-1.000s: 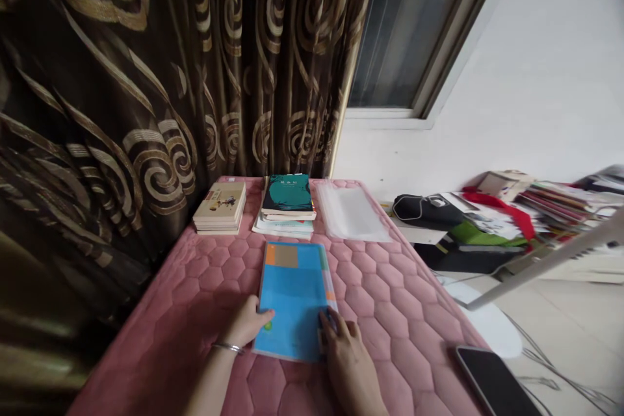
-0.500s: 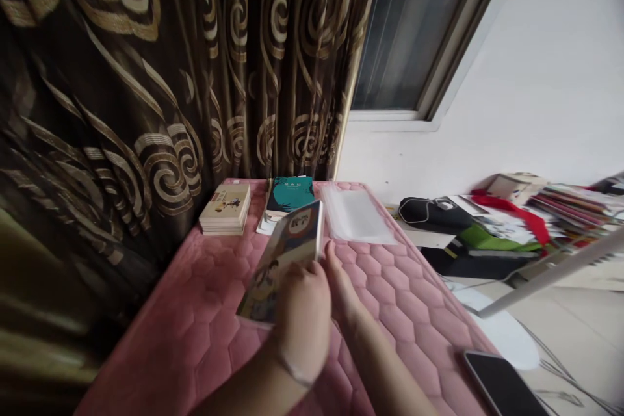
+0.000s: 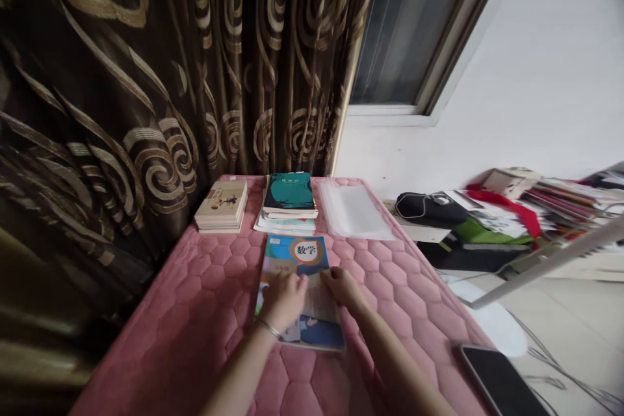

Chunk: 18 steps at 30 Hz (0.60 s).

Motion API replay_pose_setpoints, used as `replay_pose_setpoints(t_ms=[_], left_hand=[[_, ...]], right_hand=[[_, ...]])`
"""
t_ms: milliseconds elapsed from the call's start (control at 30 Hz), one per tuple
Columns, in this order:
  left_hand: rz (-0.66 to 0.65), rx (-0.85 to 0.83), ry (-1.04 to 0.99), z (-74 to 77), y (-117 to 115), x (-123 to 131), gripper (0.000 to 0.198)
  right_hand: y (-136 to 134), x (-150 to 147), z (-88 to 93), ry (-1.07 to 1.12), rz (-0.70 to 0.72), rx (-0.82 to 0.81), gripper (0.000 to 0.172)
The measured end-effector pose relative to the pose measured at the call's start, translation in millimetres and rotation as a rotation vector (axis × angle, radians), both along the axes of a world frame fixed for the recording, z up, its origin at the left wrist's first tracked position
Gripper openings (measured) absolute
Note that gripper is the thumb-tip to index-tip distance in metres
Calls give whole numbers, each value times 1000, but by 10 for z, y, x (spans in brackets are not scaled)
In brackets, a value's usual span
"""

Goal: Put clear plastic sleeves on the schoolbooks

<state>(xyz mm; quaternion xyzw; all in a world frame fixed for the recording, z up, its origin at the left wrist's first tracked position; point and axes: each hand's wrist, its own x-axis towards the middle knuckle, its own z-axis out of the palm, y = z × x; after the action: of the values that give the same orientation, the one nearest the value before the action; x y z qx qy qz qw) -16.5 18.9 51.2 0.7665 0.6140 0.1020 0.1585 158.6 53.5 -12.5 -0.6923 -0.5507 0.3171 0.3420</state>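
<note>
A mathematics textbook (image 3: 312,331) with a blue, orange-ringed cover lies flat, face up, on the pink quilted surface (image 3: 234,325). My left hand (image 3: 284,299) rests on the middle of its cover, fingers curled together; whatever they pinch is hidden. At the book's right edge is my right hand (image 3: 341,286), its thumb and fingers closed at the edge. Between the two hands a pale greyish patch shows on the cover, and I cannot tell whether it is print or a loose sheet. What looks like clear film extends faintly below the book's lower right corner.
Behind the textbook stand a stack of beige books (image 3: 221,201) and a pile topped by a teal book (image 3: 291,192). Clear plastic sheets (image 3: 358,211) lie to their right. A phone (image 3: 502,380) is near the right front edge. Dark patterned curtains (image 3: 160,162) hang at left.
The textbook was held up tilted and is now flat on the quilted surface. My left hand moved left onto its cover, and my right hand came to its right edge.
</note>
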Motion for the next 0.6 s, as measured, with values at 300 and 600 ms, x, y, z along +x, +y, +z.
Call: replay_pose_setpoints(t_ms=[300, 600], left_hand=[[262, -101, 39, -377, 532, -616, 33], [293, -46, 35, -265, 622, -435, 34]], right_hand=[[1, -3, -5, -174, -22, -31, 27], [18, -54, -57, -437, -56, 21, 37]])
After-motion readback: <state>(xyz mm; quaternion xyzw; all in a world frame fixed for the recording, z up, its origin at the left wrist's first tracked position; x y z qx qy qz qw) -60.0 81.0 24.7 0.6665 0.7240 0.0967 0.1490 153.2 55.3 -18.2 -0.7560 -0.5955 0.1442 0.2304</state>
